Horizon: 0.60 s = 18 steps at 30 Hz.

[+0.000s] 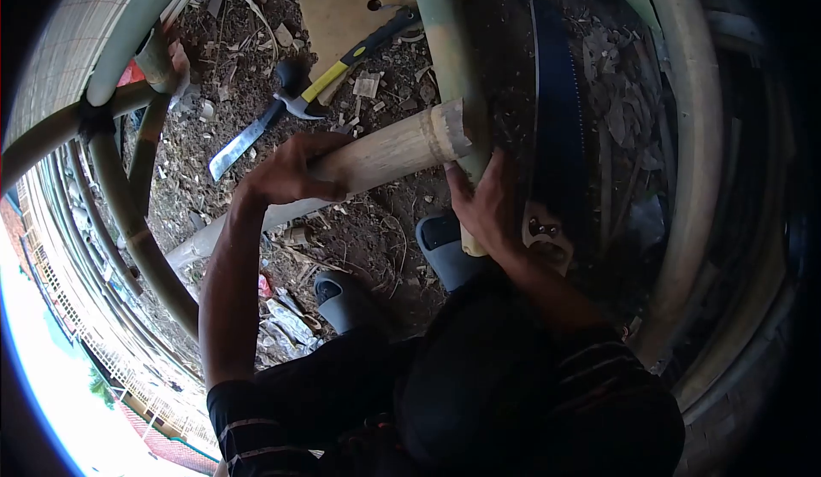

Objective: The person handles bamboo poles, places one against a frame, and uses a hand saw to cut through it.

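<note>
Grips the pale bamboo pole (385, 150) near the centre of the view with the left hand (299, 169), clamped over it from the 10 o'clock side. Slants from 8 toward 1 o'clock, crossing over the green bamboo length (440, 37) near the cut end. Spreads the right hand (486, 199), thumb and fingers apart, over that green length, just below the cut end; impossible to tell if pressing on either.

Shows at 11 o'clock a yellow-and-black claw hammer (323, 84), close to a flat board (342, 2) with a hole. Shows at 10 a dark-handled knife (241, 146), at 1 to 2 a handsaw (558, 109), teeth facing 3.

Rests all these on bare dirt ground (376, 229) strewn with chips and dry leaves. Places grey sandals (451, 263) at 5 and 7, near crumpled plastic (291, 323) at 7. Stands a lashed bamboo frame (107, 156) at 9 to 10, curved-looking poles (694, 135) at 2 to 3. Opens at 8 onto bright daylight, with a tiled roof (167, 443) beyond.
</note>
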### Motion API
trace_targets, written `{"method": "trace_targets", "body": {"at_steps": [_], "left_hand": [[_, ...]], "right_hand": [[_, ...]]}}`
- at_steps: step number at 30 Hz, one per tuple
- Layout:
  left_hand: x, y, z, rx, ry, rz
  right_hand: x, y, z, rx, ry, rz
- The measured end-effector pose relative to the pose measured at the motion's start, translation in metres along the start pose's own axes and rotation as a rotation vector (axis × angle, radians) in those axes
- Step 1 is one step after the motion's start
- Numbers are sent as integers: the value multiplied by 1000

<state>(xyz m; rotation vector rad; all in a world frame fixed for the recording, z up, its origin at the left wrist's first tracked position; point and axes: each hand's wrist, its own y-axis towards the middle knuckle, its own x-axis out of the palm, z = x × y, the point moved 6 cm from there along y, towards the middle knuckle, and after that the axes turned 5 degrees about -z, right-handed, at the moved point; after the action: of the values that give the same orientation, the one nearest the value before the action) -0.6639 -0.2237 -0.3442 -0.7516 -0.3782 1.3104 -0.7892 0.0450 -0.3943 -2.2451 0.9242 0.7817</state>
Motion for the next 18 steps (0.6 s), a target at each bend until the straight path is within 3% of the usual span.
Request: {"method": "trace_targets", "body": {"at_steps": [4,8,9,11,13,14,15,18], "left_hand": [[-4,15,-20,15,-94,-42],[-13,6,-29,79,-229,0],[-18,1,-26,20,-162,24],[-14,-7,-29,-30,-105,55],[-10,-14,-19,97,336,213],[-10,-13,-25,107,326,223],[-9,-12,-31,138,336,238],[-7,-14,-38,195,324,298]], "right_hand": [[27,8,-20,-111,7,190],[41,11,-27,-8,55,-15],[40,11,-30,-4,46,-14],[61,11,-27,129,-140,-379],[77,0,-36,36,-150,-341],[85,-4,-41,-52,-150,-307],[94,-5,-45,3,-173,-457],[94,3,-61,-36,-282,-492]]}}
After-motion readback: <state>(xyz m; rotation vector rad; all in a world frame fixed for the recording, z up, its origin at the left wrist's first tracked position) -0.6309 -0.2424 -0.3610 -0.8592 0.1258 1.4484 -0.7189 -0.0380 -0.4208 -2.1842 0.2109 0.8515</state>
